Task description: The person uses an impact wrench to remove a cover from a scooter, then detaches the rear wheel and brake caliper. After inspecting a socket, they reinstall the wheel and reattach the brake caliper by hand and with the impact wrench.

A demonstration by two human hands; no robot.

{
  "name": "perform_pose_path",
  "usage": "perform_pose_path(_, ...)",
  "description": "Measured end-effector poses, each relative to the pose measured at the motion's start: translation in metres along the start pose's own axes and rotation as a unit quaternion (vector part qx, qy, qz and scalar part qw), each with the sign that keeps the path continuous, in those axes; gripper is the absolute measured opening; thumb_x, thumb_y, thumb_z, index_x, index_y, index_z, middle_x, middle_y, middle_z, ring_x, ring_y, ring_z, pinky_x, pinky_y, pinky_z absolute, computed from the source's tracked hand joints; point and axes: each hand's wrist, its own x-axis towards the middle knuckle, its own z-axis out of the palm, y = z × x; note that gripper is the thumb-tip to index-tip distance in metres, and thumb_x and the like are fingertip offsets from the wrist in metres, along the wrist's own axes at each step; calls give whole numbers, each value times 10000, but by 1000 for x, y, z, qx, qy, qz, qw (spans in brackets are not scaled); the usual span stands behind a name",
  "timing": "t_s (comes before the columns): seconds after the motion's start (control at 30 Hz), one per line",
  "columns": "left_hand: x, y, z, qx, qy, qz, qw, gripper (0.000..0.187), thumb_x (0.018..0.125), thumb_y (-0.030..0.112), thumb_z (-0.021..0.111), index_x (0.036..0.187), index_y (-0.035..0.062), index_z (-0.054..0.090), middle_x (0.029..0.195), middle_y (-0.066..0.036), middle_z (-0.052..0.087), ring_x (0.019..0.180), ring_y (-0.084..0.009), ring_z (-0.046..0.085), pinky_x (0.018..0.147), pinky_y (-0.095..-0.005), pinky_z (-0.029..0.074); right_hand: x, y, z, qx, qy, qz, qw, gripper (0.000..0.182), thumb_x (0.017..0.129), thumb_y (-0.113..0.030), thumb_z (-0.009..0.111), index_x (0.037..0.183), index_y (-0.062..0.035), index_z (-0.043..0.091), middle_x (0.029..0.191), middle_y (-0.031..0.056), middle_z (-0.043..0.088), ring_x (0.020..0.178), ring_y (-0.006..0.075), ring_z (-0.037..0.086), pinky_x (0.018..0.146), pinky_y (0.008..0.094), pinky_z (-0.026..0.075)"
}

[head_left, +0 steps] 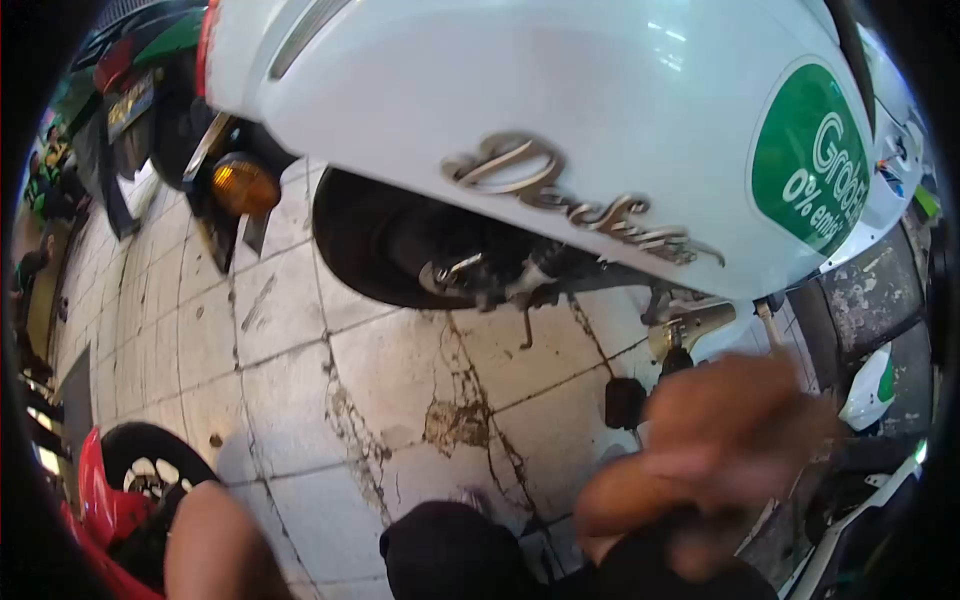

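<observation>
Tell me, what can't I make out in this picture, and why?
All in the head view:
- Blurred hand: motion blur hides its fingers, any grip, and whether the other hand is there too.
- White scooter: the upper edge cuts off its top.
- Green sticker: its last letters curve out of sight.
- Number plate: too small to read.
- Bare limb: cut by the lower edge.

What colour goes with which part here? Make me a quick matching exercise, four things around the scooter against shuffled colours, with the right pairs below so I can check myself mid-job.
Things
1. large scooter side panel
2. rounded sticker
3. turn signal lens
4. bodywork at the picture's lower left

Colours
A. amber
B. red
C. white
D. green with white lettering

Right pairs: 1-C, 2-D, 3-A, 4-B
</observation>
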Motion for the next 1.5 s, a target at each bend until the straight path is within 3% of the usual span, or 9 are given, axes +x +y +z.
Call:
perform_pose_path(0.1, -8, 24, 10, 10, 52, -34, 998, 262, 949, 179, 551, 1104, -16, 633, 737, 21, 590, 593, -66, 463, 520, -246, 381, -24, 49, 29, 33, -64, 105, 992, 158, 761, -81, 775, 838, -19, 651, 731, 72, 646, 602, 186, 627, 527, 314, 527)
perform_pose_path(0.17, -68, 49, 13, 54, 123, -218, 967, 264, 950, 181, 552, 1105, -17, 633, 730, 24, 589, 587, -62, 459, 514, -244, 377, -67, 112, 50, 168, 22, 497, 851, 492, 861, -181, 705, 1243, 25, 472, 915, 118, 638, 621, 157, 613, 472, 291, 509)
perform_pose_path(0.3, -196, 41, 78, 113, -188, -755, 619, 364, 910, 213, 643, 1185, -21, 603, 760, 34, 589, 600, -39, 408, 523, -231, 346, -82, 169, 101, -25, 143, 480, 865, 553, 875, -200, 709, 1306, 3, 428, 973, 113, 630, 722, 161, 650, 592, 270, 526)
perform_pose_path(0.63, -278, -30, 105, 29, -479, -604, 637, 786, 699, 536, 799, 1227, 6, 558, 972, -234, 682, 894, -394, 675, 789, -424, 541, -106, 236, 95, -178, 225, 402, 870, 485, 897, -306, 659, 1223, 20, 508, 1129, 191, 619, 1039, 312, 608, 880, 421, 469)
perform_pose_path(0.77, -290, -59, 112, 42, -658, -590, 466, 971, 596, 632, 818, 1272, -6, 541, 1032, -239, 674, 938, -339, 677, 824, -405, 528, -94, 220, 93, -255, 189, 427, 847, 328, 881, -270, 656, 1060, -7, 578, 1076, 234, 640, 1054, 415, 600, 877, 462, 469)
perform_pose_path(0.83, -313, -69, 110, -25, -644, -517, 563, 829, 597, 754, 735, 865, -31, 706, 769, -223, 689, 719, -353, 687, 680, -417, 548, -94, 218, 90, -270, 180, 401, 857, 282, 883, -226, 654, 1026, 3, 571, 1022, 223, 658, 960, 384, 639, 812, 441, 493)
perform_pose_path(0.9, -283, -81, 137, -80, -727, -606, 313, 821, 625, 528, 832, 1203, -5, 594, 1142, -206, 655, 1030, -293, 641, 900, -362, 504, -95, 217, 90, -306, 163, 391, 853, 248, 889, -191, 648, 1008, 10, 566, 979, 208, 672, 875, 346, 677, 755, 421, 516)
perform_pose_path(1.0, -281, -82, 135, -61, -738, -552, 382, 790, 636, 479, 826, 1211, -4, 582, 1134, -202, 658, 1008, -296, 634, 907, -355, 497, -81, 218, 100, -10, 300, 453, 840, 72, 917, -47, 571, 954, 13, 557, 725, 124, 656, 537, 158, 642, 514, 289, 508)
perform_pose_path(1.5, -296, -93, 117, -69, -689, -579, 431, 671, 601, 336, 868, 1112, -22, 621, 985, -170, 695, 839, -235, 634, 781, -354, 508, -72, 220, 117, -91, 330, 468, 815, 104, 943, -16, 529, 1039, 23, 529, 724, 91, 637, 535, 150, 611, 506, 291, 518)
